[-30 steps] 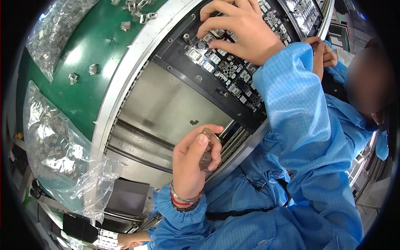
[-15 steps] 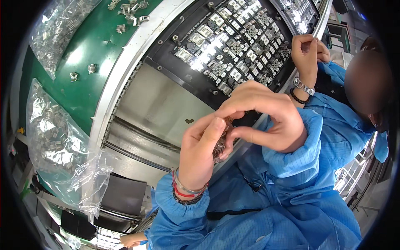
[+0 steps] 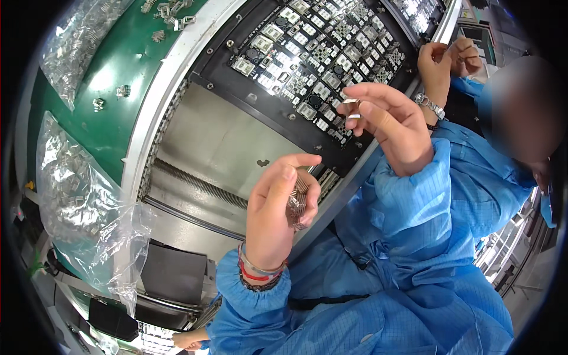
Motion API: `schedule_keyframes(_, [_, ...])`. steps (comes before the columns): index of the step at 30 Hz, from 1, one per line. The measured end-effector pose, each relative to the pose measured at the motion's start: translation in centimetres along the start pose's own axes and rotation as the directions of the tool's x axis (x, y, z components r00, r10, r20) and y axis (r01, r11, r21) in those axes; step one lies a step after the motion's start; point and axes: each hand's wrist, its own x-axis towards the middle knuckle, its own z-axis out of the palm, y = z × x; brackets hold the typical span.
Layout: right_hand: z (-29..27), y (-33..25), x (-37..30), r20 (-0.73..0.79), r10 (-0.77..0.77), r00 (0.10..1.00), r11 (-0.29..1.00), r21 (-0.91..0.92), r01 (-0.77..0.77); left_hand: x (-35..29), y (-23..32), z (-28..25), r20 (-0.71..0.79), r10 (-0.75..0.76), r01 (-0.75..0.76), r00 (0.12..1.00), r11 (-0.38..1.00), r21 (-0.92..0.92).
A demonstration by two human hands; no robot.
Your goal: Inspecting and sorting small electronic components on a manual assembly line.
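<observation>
While in fingers (image 3: 303, 160), stack (image 3: 296, 204) lengthwise toward board (image 3: 269, 110)

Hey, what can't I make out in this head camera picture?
All in the head view:
How many metal parts the left hand holds: its grip hides some.
Metal piece in the right hand: gripped edges covered by that hand.
Upper end of the black tray: cut off by the picture's edge.
Exact count in the lower plastic bag: glare and folds.

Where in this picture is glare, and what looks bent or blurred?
Head view: glare on the green table, the lower bag and the boards; head view: the rail curves by fisheye distortion; head view: the co-worker's head is blurred, while the metal piece in the right hand looks fairly sharp.
</observation>
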Motion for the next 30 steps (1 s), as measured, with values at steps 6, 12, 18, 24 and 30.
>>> schedule_keyframes(6, [0.3, 0.9, -0.8, 0.009, 0.081, 0.997, 0.980, 0.182, -0.081, -0.1, -0.3, -0.3, -0.013, -0.026, 0.026, 1.000, 1.000, -0.003])
schedule_keyframes(12, [0.9, 0.9, -1.6, 0.090, 0.119, 0.989, 0.941, 0.308, -0.141, -0.4, -0.6, -0.3, 0.000, -0.024, 0.024, 1.000, 1.000, -0.001])
schedule_keyframes(18, [0.7, 1.7, -1.9, 0.103, 0.106, 0.989, 0.926, 0.352, -0.136, -0.6, -0.8, -0.6, 0.002, -0.019, 0.019, 1.000, 1.000, -0.012])
schedule_keyframes(24, [0.6, 2.5, -1.6, 0.012, 0.092, 0.996, 0.944, 0.318, -0.091, -0.6, -1.1, -1.0, -0.003, -0.009, 0.009, 1.000, 0.999, -0.050])
schedule_keyframes(30, [0.4, 2.7, 0.4, -0.222, -0.085, 0.971, 0.996, -0.043, 0.077, -0.9, -1.1, -1.4, 0.002, 0.003, -0.003, 1.000, 0.997, -0.072])
